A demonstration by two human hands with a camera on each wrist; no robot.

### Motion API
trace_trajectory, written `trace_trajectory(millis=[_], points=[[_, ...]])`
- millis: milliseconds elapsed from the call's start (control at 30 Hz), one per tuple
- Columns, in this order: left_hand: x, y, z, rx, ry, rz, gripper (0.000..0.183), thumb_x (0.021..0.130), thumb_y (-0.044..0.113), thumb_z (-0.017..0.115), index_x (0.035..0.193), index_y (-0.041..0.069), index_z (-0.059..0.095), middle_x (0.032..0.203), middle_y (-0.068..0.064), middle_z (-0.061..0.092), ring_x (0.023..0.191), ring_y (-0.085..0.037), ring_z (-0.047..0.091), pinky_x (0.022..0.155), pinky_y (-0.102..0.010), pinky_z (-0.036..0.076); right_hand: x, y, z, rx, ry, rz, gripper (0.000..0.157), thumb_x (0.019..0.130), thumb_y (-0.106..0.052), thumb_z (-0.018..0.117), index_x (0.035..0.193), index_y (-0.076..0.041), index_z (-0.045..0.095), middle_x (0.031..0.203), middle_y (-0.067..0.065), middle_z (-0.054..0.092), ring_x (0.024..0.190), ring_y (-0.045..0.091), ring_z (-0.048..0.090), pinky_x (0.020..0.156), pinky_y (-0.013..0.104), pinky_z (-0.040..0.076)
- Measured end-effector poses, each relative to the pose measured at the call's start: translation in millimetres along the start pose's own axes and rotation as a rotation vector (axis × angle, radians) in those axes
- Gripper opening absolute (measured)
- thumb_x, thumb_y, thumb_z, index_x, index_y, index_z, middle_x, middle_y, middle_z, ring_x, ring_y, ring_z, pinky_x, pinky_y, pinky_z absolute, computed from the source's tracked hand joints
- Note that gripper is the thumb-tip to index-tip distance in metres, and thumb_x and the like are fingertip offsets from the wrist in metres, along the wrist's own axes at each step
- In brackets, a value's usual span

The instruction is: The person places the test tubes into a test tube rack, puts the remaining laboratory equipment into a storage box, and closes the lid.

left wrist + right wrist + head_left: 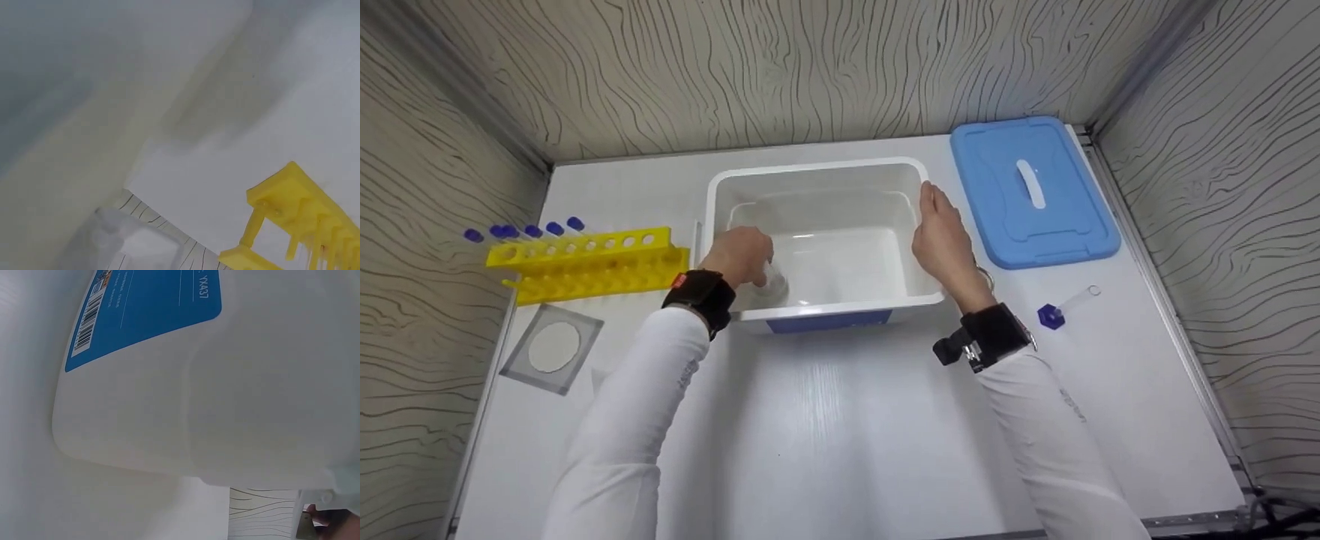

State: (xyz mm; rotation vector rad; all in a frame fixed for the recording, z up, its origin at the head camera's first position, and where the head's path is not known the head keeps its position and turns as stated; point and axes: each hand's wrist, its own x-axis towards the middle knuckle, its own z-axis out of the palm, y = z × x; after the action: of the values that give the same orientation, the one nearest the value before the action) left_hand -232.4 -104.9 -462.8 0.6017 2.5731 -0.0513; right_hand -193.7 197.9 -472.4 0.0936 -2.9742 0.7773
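Here, my left hand (741,255) holds a clear vessel (775,285) inside the bin (817,166), by its near left corner; whether the vessel's base meets the floor beneath, I cannot tell. My right hand (943,236) grips the bin at its right rim. Left of my left hand: the rack (577,259), with blue-capped tubes (532,231) in it. Nearer me on that side: a grey pad (553,347) with a white disc. Right of my right hand: the lid (1039,221) and, nearer me, a cylinder (1053,316) with a blue base. State of the work, in my judgement: partway. The vessel is within the walls but not yet let go; the lid is off; rack, tubes, pad and cylinder lie outside the bin, untouched by either hand.
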Motion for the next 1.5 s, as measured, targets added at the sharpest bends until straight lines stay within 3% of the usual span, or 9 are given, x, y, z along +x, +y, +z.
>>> trace_trajectory(millis=[233,467,700,800,1033,1300,1500], points=[[-3.9,-0.8,4.3,0.056,0.005,0.020,0.035,0.084,0.009,0.069,0.118,0.007,0.071,0.116,-0.016,0.072,0.105,-0.034,0.067,0.093,-0.046,0.057,1,-3,2.7,-0.022,0.008,-0.009,0.059,0.096,0.002,0.037,0.153,0.009,0.024,0.155,0.031,0.033,0.138,0.048,0.041,0.112,0.058,0.039],[-7.8,-2.5,2.9,-0.008,0.088,0.009,0.022,0.086,0.003,0.060,0.106,0.001,0.071,0.101,-0.019,0.072,0.092,-0.036,0.066,0.086,-0.046,0.058,2,-5,1.9,-0.016,0.007,-0.009,0.059,0.096,0.001,0.038,0.153,0.009,0.024,0.155,0.032,0.033,0.137,0.050,0.042,0.111,0.059,0.040],[-12.9,-2.3,-4.8,-0.165,0.185,0.046,0.036,0.093,0.015,0.064,0.127,0.003,0.066,0.125,-0.019,0.069,0.116,-0.036,0.064,0.107,-0.046,0.049,2,-2,-2.3,-0.003,0.002,-0.006,0.060,0.096,0.001,0.038,0.153,0.009,0.022,0.155,0.032,0.032,0.140,0.048,0.039,0.114,0.058,0.038],[-16.3,-2.1,-8.7,-0.234,0.243,0.060,0.036,0.095,0.018,0.062,0.127,0.003,0.065,0.127,-0.019,0.068,0.118,-0.036,0.063,0.107,-0.046,0.049,2,-1,-2.2,0.005,0.004,-0.001,0.060,0.096,0.001,0.038,0.153,0.009,0.022,0.155,0.032,0.032,0.139,0.048,0.040,0.113,0.058,0.038],[-34.2,-4.8,-17.3,-0.403,0.417,0.016,0.034,0.098,0.023,0.056,0.127,0.007,0.067,0.126,-0.015,0.070,0.110,-0.033,0.069,0.100,-0.046,0.053,2,-1,0.7,0.001,0.006,-0.010,0.059,0.097,0.001,0.038,0.153,0.009,0.022,0.155,0.032,0.032,0.140,0.048,0.039,0.114,0.057,0.037],[-72.0,-19.5,-28.7,-0.663,0.657,-0.086,0.032,0.100,0.024,0.056,0.127,0.010,0.067,0.123,-0.012,0.071,0.105,-0.029,0.072,0.093,-0.041,0.059,1,-1,1.0,0.003,-0.002,-0.007,0.059,0.097,0.002,0.037,0.153,0.010,0.021,0.155,0.032,0.032,0.142,0.046,0.036,0.117,0.056,0.034],[-98.2,-36.1,-21.0,-0.771,0.811,-0.148,0.034,0.102,0.029,0.054,0.127,0.010,0.067,0.127,-0.011,0.069,0.109,-0.028,0.070,0.098,-0.041,0.057,0,0,-0.8,0.005,-0.011,0.005,0.060,0.097,0.002,0.038,0.154,0.009,0.021,0.155,0.033,0.031,0.141,0.048,0.037,0.115,0.057,0.036]])
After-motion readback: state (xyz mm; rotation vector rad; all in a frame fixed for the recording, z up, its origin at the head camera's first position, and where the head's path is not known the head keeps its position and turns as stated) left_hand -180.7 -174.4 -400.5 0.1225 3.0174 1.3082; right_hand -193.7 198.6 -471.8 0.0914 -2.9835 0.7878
